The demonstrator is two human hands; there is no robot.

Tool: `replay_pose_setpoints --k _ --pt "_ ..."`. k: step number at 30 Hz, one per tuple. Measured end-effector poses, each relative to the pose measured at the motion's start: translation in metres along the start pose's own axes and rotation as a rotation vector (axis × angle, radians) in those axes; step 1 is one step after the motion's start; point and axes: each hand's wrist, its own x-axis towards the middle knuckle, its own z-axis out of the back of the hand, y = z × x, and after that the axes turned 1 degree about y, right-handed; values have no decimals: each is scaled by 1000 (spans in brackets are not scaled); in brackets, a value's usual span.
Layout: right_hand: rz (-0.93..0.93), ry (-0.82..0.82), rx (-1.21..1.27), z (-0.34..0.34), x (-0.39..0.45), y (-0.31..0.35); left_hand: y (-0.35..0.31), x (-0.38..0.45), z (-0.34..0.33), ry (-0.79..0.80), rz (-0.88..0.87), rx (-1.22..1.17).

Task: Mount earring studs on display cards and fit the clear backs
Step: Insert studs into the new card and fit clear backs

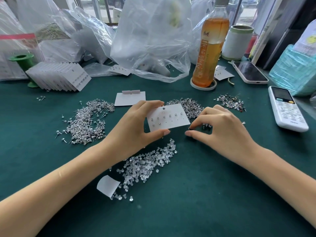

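Observation:
My left hand (136,127) holds a white display card (171,123) between thumb and fingers above the green table; several studs sit in its upper holes and lower left holes. My right hand (217,129) is just right of the card, thumb and forefinger pinching a single earring stud (189,128) by the card's lower right corner. Loose stud piles lie at left (87,120), behind the card (191,106) and at far right (230,100). A heap of clear backs (147,166) lies below my hands.
A blank card (130,98) lies behind my left hand, a stack of cards (59,76) at back left. Plastic bags (150,40), a tea bottle (210,48), a phone (249,72) and a remote (287,108) crowd the back and right. A curled paper scrap (107,184) lies near.

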Motion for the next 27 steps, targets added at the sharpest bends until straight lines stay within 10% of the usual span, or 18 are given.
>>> replay_pose_setpoints --k 10,27 --pt "35 -291 226 8 -2 10 -1 -2 -2 -33 -60 -36" --pt "370 -268 141 -5 -8 25 -18 -9 -8 -48 -151 -71"
